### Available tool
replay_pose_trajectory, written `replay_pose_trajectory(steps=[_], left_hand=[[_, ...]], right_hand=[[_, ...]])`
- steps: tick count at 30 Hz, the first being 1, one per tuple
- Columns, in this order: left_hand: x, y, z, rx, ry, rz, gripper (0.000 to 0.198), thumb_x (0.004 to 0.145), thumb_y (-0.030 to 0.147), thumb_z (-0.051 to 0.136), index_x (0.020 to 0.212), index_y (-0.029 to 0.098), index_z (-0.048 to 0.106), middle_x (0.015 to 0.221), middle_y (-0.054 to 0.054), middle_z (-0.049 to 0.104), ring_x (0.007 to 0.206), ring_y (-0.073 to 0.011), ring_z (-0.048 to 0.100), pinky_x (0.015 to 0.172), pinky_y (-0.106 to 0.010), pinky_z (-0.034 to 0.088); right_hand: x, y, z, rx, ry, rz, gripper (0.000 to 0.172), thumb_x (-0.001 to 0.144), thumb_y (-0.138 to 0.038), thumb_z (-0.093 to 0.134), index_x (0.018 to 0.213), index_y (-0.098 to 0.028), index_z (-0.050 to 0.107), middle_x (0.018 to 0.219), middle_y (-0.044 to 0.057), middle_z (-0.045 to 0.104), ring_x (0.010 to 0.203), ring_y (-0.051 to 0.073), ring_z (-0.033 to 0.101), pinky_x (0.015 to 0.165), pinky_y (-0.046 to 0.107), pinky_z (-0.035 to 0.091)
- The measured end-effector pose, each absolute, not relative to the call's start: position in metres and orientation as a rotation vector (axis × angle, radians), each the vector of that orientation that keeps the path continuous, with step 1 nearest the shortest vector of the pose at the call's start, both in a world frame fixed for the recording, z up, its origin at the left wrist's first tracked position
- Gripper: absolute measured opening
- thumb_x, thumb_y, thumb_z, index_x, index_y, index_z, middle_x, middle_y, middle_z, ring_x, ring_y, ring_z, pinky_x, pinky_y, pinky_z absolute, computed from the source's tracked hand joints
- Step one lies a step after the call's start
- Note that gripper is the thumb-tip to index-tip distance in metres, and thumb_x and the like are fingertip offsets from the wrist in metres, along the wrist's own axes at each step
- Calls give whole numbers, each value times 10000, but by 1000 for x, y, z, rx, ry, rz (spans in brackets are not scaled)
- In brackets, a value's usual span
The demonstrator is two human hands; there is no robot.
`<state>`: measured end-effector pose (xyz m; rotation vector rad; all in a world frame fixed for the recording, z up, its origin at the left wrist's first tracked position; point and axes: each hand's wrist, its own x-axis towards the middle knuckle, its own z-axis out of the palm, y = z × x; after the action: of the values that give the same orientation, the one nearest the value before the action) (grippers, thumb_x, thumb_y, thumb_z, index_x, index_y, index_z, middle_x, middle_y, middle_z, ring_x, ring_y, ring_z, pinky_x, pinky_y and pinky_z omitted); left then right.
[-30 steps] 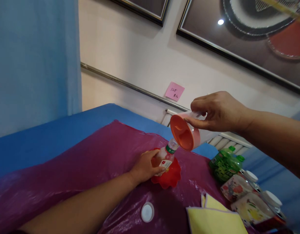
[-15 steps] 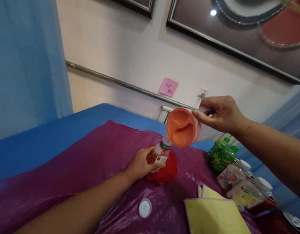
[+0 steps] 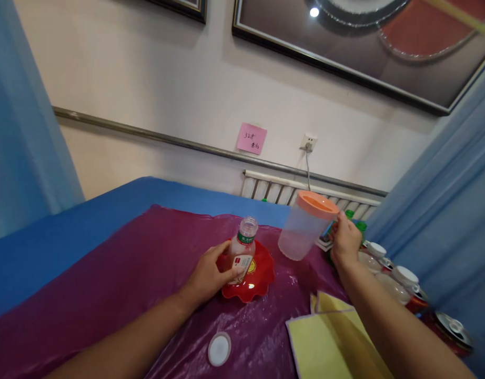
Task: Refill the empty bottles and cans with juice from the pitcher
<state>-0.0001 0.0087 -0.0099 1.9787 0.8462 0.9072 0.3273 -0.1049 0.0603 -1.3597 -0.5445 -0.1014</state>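
Note:
My left hand [image 3: 213, 273] is wrapped round a clear plastic bottle [image 3: 243, 252] with a green and white label and an uncapped mouth. The bottle stands over a red scalloped plate [image 3: 262, 276]. My right hand [image 3: 346, 239] grips the handle of a translucent pitcher [image 3: 300, 234] with an orange lid [image 3: 316, 202]. Slightly tilted, the pitcher is to the right of the bottle, apart from it. Whether its base touches the table I cannot tell. A white cap [image 3: 219, 349] lies on the purple plastic sheet in front of the plate.
Yellow cloths [image 3: 325, 342] lie at the front right on the purple sheet [image 3: 140, 273]. Green bottles [image 3: 361, 226], white-lidded jars [image 3: 402, 284] and cans [image 3: 450, 329] line the right side. Behind are a radiator [image 3: 276, 189] and a wall socket [image 3: 308, 142].
The pitcher has moved away from the bottle's mouth, right and down, and has swung from steeply tipped to nearly upright. My left hand keeps its hold on the bottle. The view has shifted.

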Motion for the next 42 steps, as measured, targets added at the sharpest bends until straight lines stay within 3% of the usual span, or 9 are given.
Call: replay_pose_trajectory(steps=[17, 19, 21, 23, 25, 27, 33, 38, 42], left_hand=[[0, 7, -5, 1998, 867, 911, 702, 704, 436, 799, 1349, 218, 625, 1342, -103, 702, 1225, -324, 661, 1076, -495, 502], [0, 7, -5, 2007, 871, 910, 695, 699, 429, 804, 1340, 223, 632, 1347, -103, 700, 1233, -325, 655, 1084, -495, 495], [0, 8, -6, 2024, 874, 910, 688, 700, 423, 806, 1336, 222, 636, 1349, -106, 697, 1237, -323, 651, 1088, -494, 491], [0, 7, -7, 2038, 880, 911, 678, 706, 421, 806, 1333, 224, 639, 1337, -104, 702, 1227, -319, 654, 1079, -490, 497], [1, 6, -8, 2041, 890, 910, 673, 709, 419, 807, 1331, 224, 639, 1317, -102, 709, 1209, -316, 661, 1066, -484, 506], [2, 4, -8, 2035, 893, 912, 674, 715, 419, 806, 1335, 224, 630, 1313, -97, 709, 1199, -308, 665, 1061, -476, 508], [2, -1, -4, 2025, 891, 935, 680, 708, 429, 822, 1323, 220, 622, 1320, -90, 703, 1208, -300, 655, 1068, -470, 499], [0, -1, -4, 2001, 869, 969, 681, 703, 415, 833, 1318, 209, 625, 1300, -95, 709, 1185, -299, 666, 1049, -458, 512], [-1, 0, -7, 2006, 902, 972, 664, 710, 399, 828, 1314, 205, 632, 1308, -114, 699, 1190, -304, 660, 1047, -469, 509]], right_hand=[[335, -119, 22, -1396, -613, 23, 561, 783, -761, 595, 675, -221, 488, 568, -68, 453, 468, 98, 373, 456, 251, 345], [335, -124, 25, -1420, -622, -64, 539, 796, -744, 592, 725, -214, 526, 650, -34, 516, 561, 133, 469, 535, 277, 418], [330, -131, 32, -1421, -596, -216, 486, 805, -690, 618, 865, -210, 566, 863, 22, 596, 807, 188, 575, 717, 322, 487], [313, -141, 41, -1384, -626, -381, 426, 820, -594, 654, 1017, -225, 570, 1110, 63, 595, 1065, 226, 567, 891, 368, 475], [282, -153, 48, -1347, -875, -435, 309, 863, -455, 665, 1076, -246, 587, 1184, 75, 598, 1124, 239, 571, 933, 398, 473], [240, -165, 48, -1351, -1385, -205, 152, 931, -310, 609, 1078, -273, 623, 1075, 67, 659, 1012, 236, 627, 889, 414, 507], [132, -180, 11, -1458, -2256, 299, 423, 912, -372, 636, 1318, -258, 606, 1323, 100, 665, 1127, 293, 639, 1020, 477, 497], [111, -164, -21, -1478, -2428, 264, 289, 952, -325, 516, 1174, -214, 664, 1063, 86, 711, 918, 252, 654, 863, 407, 541], [116, -161, -23, -1444, -2318, 215, 441, 923, -452, 497, 1335, -332, 599, 1013, 66, 683, 825, 247, 640, 701, 376, 535]])
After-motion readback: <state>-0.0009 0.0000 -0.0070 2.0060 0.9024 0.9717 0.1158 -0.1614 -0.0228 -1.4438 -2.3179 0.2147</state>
